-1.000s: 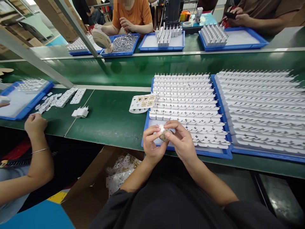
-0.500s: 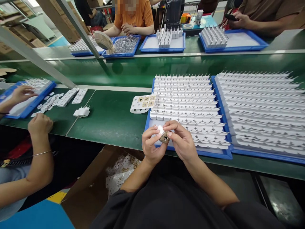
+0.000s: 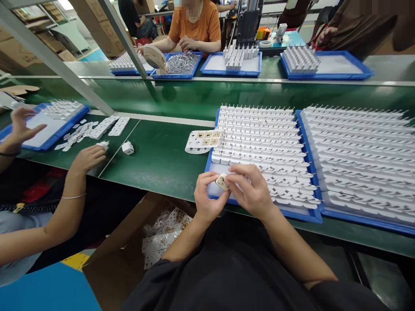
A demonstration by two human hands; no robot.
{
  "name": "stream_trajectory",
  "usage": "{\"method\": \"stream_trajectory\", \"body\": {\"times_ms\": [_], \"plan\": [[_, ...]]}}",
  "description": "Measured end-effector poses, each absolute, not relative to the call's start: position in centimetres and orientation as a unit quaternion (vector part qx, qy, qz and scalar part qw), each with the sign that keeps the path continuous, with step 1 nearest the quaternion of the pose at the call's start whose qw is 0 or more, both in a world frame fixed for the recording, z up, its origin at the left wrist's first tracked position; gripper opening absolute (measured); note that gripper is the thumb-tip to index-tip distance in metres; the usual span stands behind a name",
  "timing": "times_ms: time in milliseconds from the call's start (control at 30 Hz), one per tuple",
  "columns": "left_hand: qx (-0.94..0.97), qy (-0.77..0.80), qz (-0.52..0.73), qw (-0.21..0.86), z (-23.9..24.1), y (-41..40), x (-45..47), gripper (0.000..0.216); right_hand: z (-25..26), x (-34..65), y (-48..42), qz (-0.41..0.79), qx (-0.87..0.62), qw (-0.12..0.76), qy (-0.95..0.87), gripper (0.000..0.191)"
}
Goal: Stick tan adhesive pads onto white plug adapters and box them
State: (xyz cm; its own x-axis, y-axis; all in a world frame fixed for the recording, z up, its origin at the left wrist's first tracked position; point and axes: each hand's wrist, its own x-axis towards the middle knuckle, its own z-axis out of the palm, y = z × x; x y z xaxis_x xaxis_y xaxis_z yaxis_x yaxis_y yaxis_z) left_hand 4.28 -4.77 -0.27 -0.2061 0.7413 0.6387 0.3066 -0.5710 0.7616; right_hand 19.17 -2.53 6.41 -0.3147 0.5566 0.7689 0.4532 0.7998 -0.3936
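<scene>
Over the near edge of a blue tray, my left hand [image 3: 207,198] grips a small white plug charger [image 3: 222,182] between thumb and fingers. A beige sticker with a dark slot covers the charger's face, which is turned up toward me. From the other side my right hand [image 3: 253,190] pinches the charger's right edge with thumb and fingertips. A sheet of beige stickers [image 3: 203,141] lies left of the hands, its right end resting on the tray. Rows of white plug chargers [image 3: 256,138] with metal pins upward fill much of the tray [image 3: 212,167].
A second blue tray of chargers [image 3: 366,164] stands at the right. On the left, a co-worker's hand [image 3: 89,157] holds a white piece near a lone charger [image 3: 128,148] and loose white plates [image 3: 79,134]. An open carton [image 3: 113,259] stands below the bench edge.
The charger has turned so its stickered face shows more fully, and my fingers have shifted around it. The co-worker's near hand has moved right to the white chargers. The whole view has shifted slightly.
</scene>
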Motion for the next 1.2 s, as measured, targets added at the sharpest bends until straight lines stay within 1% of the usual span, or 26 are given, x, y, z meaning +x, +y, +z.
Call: {"method": "stream_trajectory", "body": {"times_ms": [33, 67, 133, 200, 233, 267, 333, 433, 533, 600, 633, 800, 967, 1067, 1200], "plan": [[0.594, 0.453, 0.640, 0.178, -0.3, -4.7, 3.8, 0.039, 6.0, 18.9, -2.9, 0.031, -0.290, 0.498, -0.816, 0.013], [0.577, 0.477, 0.636, 0.185, -0.5, -4.5, 3.1, 0.037, 5.5, 18.5, -3.3, 0.043, -0.269, 0.500, -0.822, 0.013], [0.533, 0.524, 0.635, 0.193, -0.9, -3.7, 1.1, 0.036, 4.2, 17.5, -4.5, 0.141, -0.244, 0.484, -0.828, 0.011], [0.490, 0.556, 0.643, 0.194, -1.5, -2.6, -1.9, 0.042, 2.3, 15.9, -5.7, 0.274, -0.250, 0.409, -0.834, 0.010], [0.477, 0.568, 0.643, 0.191, -1.7, -2.0, -3.7, 0.045, 1.0, 14.9, -6.2, 0.332, -0.262, 0.346, -0.838, 0.011], [0.472, 0.582, 0.637, 0.181, -1.9, -1.2, -5.6, 0.048, -0.3, 13.7, -6.6, 0.376, -0.274, 0.278, -0.840, 0.013], [0.485, 0.637, 0.582, 0.139, -2.0, 0.3, -9.7, 0.046, -3.3, 10.8, -7.0, 0.432, -0.281, 0.162, -0.842, 0.015], [0.493, 0.730, 0.470, 0.064, -1.7, 2.9, -15.4, 0.037, -7.6, 5.8, -7.2, 0.451, -0.253, 0.093, -0.851, 0.022], [0.465, 0.776, 0.425, 0.026, -1.4, 5.6, -19.8, 0.031, -11.1, 2.1, -7.4, 0.457, -0.225, 0.043, -0.859, 0.038], [0.446, 0.799, 0.403, 0.008, -1.3, 7.1, -21.8, 0.027, -12.8, 1.1, -7.6, 0.459, -0.213, 0.015, -0.862, 0.047], [0.438, 0.808, 0.394, 0.001, -1.4, 7.8, -22.6, 0.026, -13.5, 1.0, -7.7, 0.459, -0.210, 0.005, -0.863, 0.049], [0.413, 0.825, 0.385, -0.011, -1.6, 9.2, -25.4, 0.027, -15.4, 2.9, -7.5, 0.458, -0.207, -0.034, -0.864, 0.042], [0.409, 0.799, 0.441, -0.012, -0.9, 9.4, -25.9, 0.026, -14.9, 5.2, -6.3, 0.448, -0.243, -0.046, -0.859, 0.039], [0.472, 0.746, 0.468, 0.027, -0.4, 10.9, -23.1, 0.028, -13.5, 5.9, -6.0, 0.444, -0.248, -0.042, -0.860, 0.040], [0.606, 0.648, 0.435, 0.156, -0.2, 14.9, -15.9, 0.025, -10.9, 6.1, -6.0, 0.445, -0.228, -0.042, -0.865, 0.040]]}}
